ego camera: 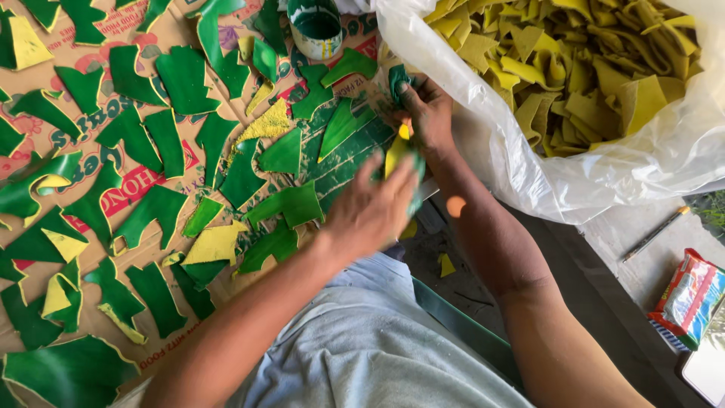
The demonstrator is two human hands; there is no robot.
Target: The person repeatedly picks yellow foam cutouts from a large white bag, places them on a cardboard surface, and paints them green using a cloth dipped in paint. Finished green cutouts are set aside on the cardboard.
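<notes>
Green paint covers most of the cut pieces (185, 79) that lie spread on the cardboard (151, 181) in the head view, and some still show their yellow side. Our left hand (374, 211) is blurred, with the fingers curved over a yellow piece (396, 155) that has green on it; whether they pinch it we cannot tell. Our right hand (429, 113) is just above, with the fingers pressed together on a small green rag (398, 78), close to the top of that piece. A paint can (316, 29) stands near, at the upper edge of the cardboard. A plastic bag (604, 174) of yellow pieces is open on the right. We judge that wet paint can smear onto our fingers or onto the neighbour pieces, because they lie so close together. A careless elbow may also tip the can.
</notes>
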